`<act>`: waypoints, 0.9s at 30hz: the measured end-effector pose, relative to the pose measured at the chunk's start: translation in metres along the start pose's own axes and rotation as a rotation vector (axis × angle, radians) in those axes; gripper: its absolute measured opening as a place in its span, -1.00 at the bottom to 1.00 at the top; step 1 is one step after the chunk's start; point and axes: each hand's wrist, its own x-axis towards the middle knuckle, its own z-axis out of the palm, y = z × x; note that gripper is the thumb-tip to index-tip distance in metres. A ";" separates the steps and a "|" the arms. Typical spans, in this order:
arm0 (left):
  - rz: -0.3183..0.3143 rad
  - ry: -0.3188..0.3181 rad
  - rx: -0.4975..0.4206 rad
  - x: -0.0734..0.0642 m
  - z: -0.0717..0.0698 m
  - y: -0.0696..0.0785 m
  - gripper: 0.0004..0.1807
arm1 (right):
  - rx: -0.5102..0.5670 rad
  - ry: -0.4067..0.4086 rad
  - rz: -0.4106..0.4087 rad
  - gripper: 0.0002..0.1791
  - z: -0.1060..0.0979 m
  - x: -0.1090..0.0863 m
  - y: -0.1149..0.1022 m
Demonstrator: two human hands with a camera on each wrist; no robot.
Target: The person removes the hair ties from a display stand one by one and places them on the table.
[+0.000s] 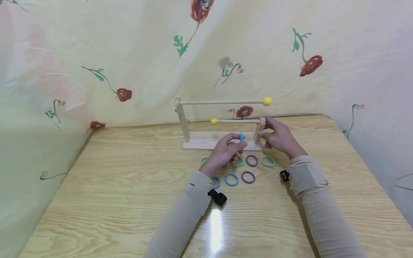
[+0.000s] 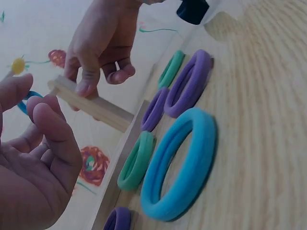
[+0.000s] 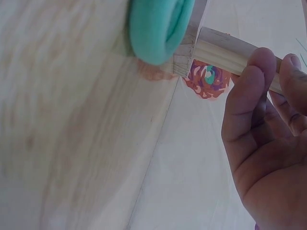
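Between thumb and fingers, my left hand [image 1: 226, 151] pinches a small blue ring [image 1: 242, 137], held up in front of the wooden stand [image 1: 203, 140]. In the left wrist view the held ring [image 2: 22, 106] is partly hidden by the fingertips. My right hand [image 1: 280, 138] grips the stand's short right post [image 1: 259, 132], also seen in the right wrist view as a wooden post [image 3: 225, 47] between thumb and fingers. From this post a lower rod [image 1: 238, 121] runs left to a yellow ball [image 1: 214, 121]. The held ring is below that rod in the head view.
A tall left post [image 1: 182, 120] carries an upper rod [image 1: 222, 102] ending in a yellow ball [image 1: 267, 101]. Before the stand lie several rings, including a green ring [image 1: 267, 166], a purple ring [image 1: 248, 182] and a blue ring [image 1: 232, 185]. A flowered cloth [image 1: 145, 53] hangs behind.
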 end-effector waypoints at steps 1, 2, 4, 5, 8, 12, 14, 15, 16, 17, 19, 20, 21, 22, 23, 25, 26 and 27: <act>-0.002 -0.013 0.012 0.000 0.002 0.000 -0.50 | 0.002 -0.002 0.002 -0.56 0.000 0.000 0.000; -0.006 -0.022 0.022 0.000 0.003 -0.001 -0.50 | 0.003 -0.002 0.004 -0.56 0.000 0.000 0.000; -0.017 -0.037 0.060 -0.001 0.007 -0.001 -0.52 | 0.007 -0.003 0.003 -0.56 0.000 0.001 0.000; -0.023 -0.044 0.077 -0.001 0.009 -0.001 -0.54 | 0.009 -0.003 0.000 -0.56 -0.001 0.001 0.000; -0.037 -0.065 0.144 -0.002 0.013 -0.002 -0.62 | 0.012 -0.004 -0.010 -0.57 -0.001 0.002 0.000; -0.070 -0.119 0.211 -0.003 0.018 -0.003 -0.69 | 0.009 -0.004 -0.019 -0.57 -0.001 0.002 0.001; -0.091 -0.142 0.253 -0.003 0.020 -0.004 -0.70 | 0.008 -0.005 -0.023 -0.57 -0.002 0.003 0.002; -0.103 -0.148 0.279 -0.002 0.022 -0.005 -0.70 | 0.006 -0.004 -0.026 -0.57 -0.002 0.003 0.002; -0.113 -0.149 0.314 -0.002 0.024 -0.005 -0.69 | 0.004 -0.004 -0.029 -0.57 -0.002 0.003 0.002; -0.119 -0.151 0.353 -0.002 0.026 -0.006 -0.69 | 0.004 -0.004 -0.032 -0.57 -0.002 0.004 0.002; -0.118 -0.157 0.446 -0.002 0.030 -0.006 -0.71 | 0.002 -0.004 -0.035 -0.58 -0.003 0.004 0.002; -0.117 -0.159 0.494 -0.002 0.032 -0.007 -0.72 | 0.002 -0.004 -0.037 -0.58 -0.003 0.004 0.002; -0.121 -0.163 0.535 -0.002 0.035 -0.006 -0.74 | 0.002 -0.004 -0.037 -0.58 -0.003 0.004 0.003; -0.123 -0.167 0.569 -0.002 0.037 -0.006 -0.76 | 0.002 -0.005 -0.037 -0.58 -0.003 0.005 0.003; -0.128 -0.173 0.597 -0.002 0.039 -0.005 -0.77 | 0.002 -0.006 -0.037 -0.58 -0.003 0.005 0.003; -0.150 -0.179 0.654 -0.002 0.044 -0.004 -0.77 | 0.002 -0.006 -0.037 -0.58 -0.004 0.005 0.003; -0.161 -0.181 0.679 -0.003 0.046 -0.003 -0.76 | 0.002 -0.007 -0.038 -0.58 -0.004 0.006 0.003; -0.170 -0.182 0.702 -0.003 0.047 -0.003 -0.75 | 0.002 -0.006 -0.038 -0.58 -0.004 0.006 0.003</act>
